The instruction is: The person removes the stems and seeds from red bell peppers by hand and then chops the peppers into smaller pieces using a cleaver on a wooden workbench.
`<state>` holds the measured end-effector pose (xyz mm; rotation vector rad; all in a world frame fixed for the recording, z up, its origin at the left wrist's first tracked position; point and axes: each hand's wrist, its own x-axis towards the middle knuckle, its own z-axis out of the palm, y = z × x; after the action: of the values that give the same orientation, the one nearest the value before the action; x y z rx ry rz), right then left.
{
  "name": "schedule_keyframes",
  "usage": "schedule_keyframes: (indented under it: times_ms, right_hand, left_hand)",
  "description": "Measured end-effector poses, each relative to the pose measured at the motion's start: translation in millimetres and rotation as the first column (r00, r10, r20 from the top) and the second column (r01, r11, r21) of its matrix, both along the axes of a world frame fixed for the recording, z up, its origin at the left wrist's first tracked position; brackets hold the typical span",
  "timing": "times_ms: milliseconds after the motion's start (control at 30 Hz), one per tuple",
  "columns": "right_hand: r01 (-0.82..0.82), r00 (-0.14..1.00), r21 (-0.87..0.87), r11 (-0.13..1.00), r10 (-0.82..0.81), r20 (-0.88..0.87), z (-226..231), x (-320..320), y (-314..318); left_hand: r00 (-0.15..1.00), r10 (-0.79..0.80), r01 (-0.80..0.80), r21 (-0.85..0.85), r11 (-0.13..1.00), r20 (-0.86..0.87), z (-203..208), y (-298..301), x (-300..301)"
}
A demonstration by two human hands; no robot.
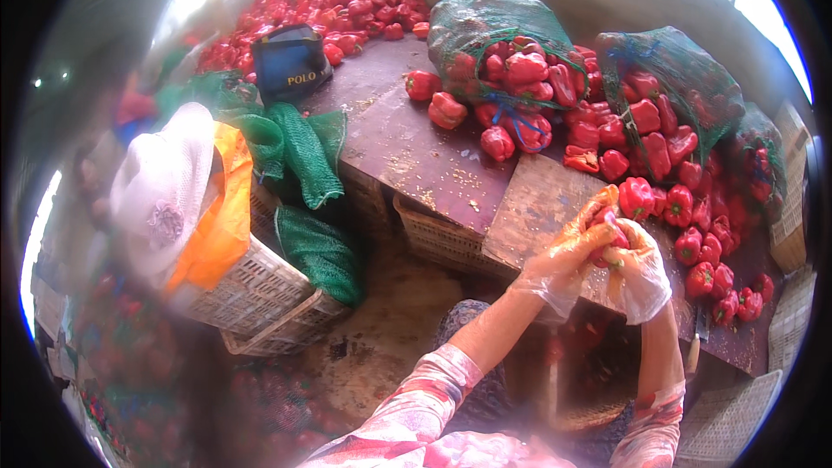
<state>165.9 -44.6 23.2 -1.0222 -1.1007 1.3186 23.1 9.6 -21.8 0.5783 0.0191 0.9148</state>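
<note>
Both hands wear thin clear gloves and meet over the near edge of the work table (533,217). Between them is a red bell pepper (600,251), mostly covered by fingers. My left hand (568,251) is closed around its far and left side. From the right, my right hand (640,270) grips the same pepper, its fingers bent against it near a pale greenish bit. Just beyond the hands lies a whole red bell pepper (636,198), at the edge of a loose heap. Right of my right arm, a knife (695,347) with a pale handle rests at the table edge.
Green mesh sacks of peppers (503,22) (685,78) stand at the back. A pepper pile (364,9) and dark blue bag (289,63) lie far left. A plastic crate (260,290) holds a pale hat (165,191), orange cloth (221,217) and green netting (316,251). Seeds litter the table.
</note>
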Motion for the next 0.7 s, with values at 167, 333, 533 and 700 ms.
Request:
schedule_keyframes:
  times_ms: [167, 333, 533, 700]
  right_hand:
    - [0.054, 0.995, -0.001, 0.999, -0.054, -0.086, -18, -8, -11]
    - [0.133, 0.986, 0.077, 0.988, -0.139, 0.092, -26, 2, -19]
    - [0.058, 0.647, 0.410, 0.910, -0.347, 0.679, -13, 12, -21]
    - [0.067, 0.326, 0.444, 0.894, -0.440, 0.837, -28, 4, -12]
  left_hand:
    - [0.995, 0.038, -0.027, 0.116, 0.993, -0.094, -7, 0, -4]
    - [0.939, 0.060, 0.034, 0.266, 0.963, -0.339, -8, 4, -7]
    - [0.885, 0.226, -0.070, 0.365, 0.929, -0.406, -2, 4, 0]
    - [0.784, 0.352, -0.107, 0.446, 0.889, -0.512, -10, 11, -9]
